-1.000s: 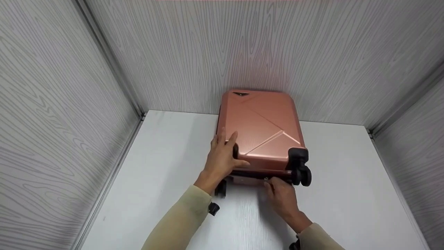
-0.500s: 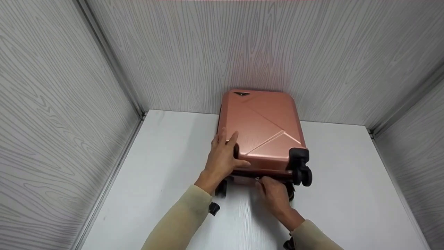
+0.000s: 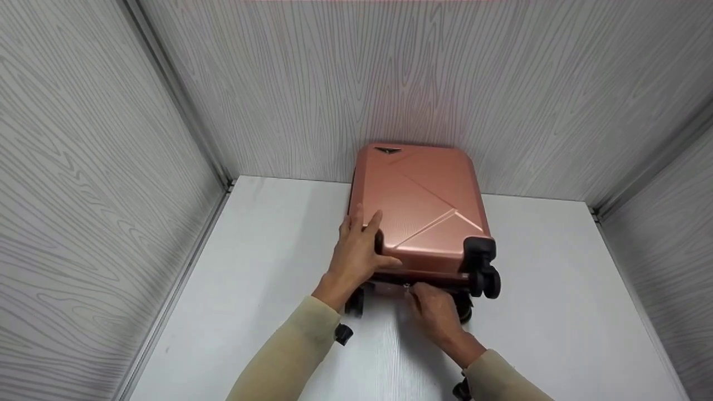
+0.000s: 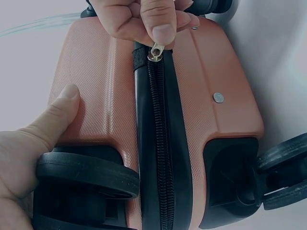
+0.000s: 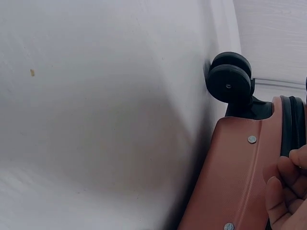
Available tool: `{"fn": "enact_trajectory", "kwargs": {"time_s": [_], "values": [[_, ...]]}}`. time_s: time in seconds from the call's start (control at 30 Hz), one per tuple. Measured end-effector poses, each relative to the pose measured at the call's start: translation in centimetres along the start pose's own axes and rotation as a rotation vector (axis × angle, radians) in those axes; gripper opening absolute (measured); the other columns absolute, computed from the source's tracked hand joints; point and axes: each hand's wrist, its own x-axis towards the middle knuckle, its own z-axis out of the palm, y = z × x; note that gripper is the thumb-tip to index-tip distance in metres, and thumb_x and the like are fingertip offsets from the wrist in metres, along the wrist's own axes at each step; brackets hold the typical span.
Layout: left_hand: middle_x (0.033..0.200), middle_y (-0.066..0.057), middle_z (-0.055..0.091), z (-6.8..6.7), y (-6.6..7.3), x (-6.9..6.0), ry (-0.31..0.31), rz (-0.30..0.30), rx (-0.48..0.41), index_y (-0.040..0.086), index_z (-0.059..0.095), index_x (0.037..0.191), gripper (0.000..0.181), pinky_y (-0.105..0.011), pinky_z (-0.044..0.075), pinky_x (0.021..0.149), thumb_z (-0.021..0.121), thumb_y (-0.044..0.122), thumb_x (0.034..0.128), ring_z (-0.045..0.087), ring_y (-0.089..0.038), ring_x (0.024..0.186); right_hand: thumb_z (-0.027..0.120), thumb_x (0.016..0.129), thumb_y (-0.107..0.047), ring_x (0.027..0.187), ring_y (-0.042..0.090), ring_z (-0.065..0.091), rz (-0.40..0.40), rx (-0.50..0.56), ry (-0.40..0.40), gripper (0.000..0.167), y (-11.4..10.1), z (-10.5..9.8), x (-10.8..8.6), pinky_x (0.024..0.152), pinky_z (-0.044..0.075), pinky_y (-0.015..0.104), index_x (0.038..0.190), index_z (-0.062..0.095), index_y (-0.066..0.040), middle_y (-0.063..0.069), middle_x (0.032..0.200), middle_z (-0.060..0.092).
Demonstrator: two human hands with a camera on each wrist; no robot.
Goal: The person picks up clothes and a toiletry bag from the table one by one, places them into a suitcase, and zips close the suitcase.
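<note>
A rose-pink hard-shell suitcase (image 3: pixel 418 195) lies flat on the white surface, its wheeled end toward me. My left hand (image 3: pixel 353 253) rests with spread fingers on its near left corner, thumb against the end face. At that end, my right hand (image 3: pixel 440 312) pinches a small metal zipper pull (image 4: pixel 157 50) between thumb and fingers. The black zipper (image 4: pixel 160 129) runs along the middle of the end face; in the left wrist view its teeth show meshed in front of the pull. In the right wrist view, curled fingers (image 5: pixel 290 177) of the right hand sit against the zipper band.
Black double wheels (image 3: pixel 484 278) stick out from the suitcase's corners at the near end. The far end of the suitcase stands by the grey wood-grain back wall (image 3: pixel 278 94). Side walls border the white surface (image 3: pixel 267 250) left and right.
My right hand has slid left along the suitcase's end face, carrying the zipper pull along, with less travel in the last half second. The left hand and suitcase stay in place.
</note>
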Motion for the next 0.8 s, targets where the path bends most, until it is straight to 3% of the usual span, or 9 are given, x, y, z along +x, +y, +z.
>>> {"fn": "enact_trajectory", "kwargs": {"time_s": [0.4, 0.8], "values": [[0.178, -0.015, 0.007, 0.11, -0.04, 0.01, 0.001, 0.006, 0.0, 0.026, 0.028, 0.169, 0.12, -0.061, 0.046, 0.113, 0.088, 0.064, 0.0721, 0.016, -0.05, 0.16, 0.084, 0.081, -0.001, 0.066, 0.024, 0.066, -0.018, -0.001, -0.005, 0.022, -0.34, 0.16, 0.11, 0.058, 0.052, 0.041, 0.089, 0.065, -0.009, 0.004, 0.079, 0.067], [0.178, -0.015, 0.005, 0.08, -0.2, 0.07, -0.006, 0.014, 0.0, 0.025, 0.026, 0.169, 0.121, -0.061, 0.043, 0.116, 0.088, 0.063, 0.073, 0.015, -0.051, 0.159, 0.083, 0.089, -0.014, 0.072, 0.025, 0.068, 0.01, -0.052, -0.112, 0.018, -0.5, -0.58, 0.22, 0.062, 0.054, 0.043, 0.094, 0.066, -0.012, 0.003, 0.084, 0.069]]}}
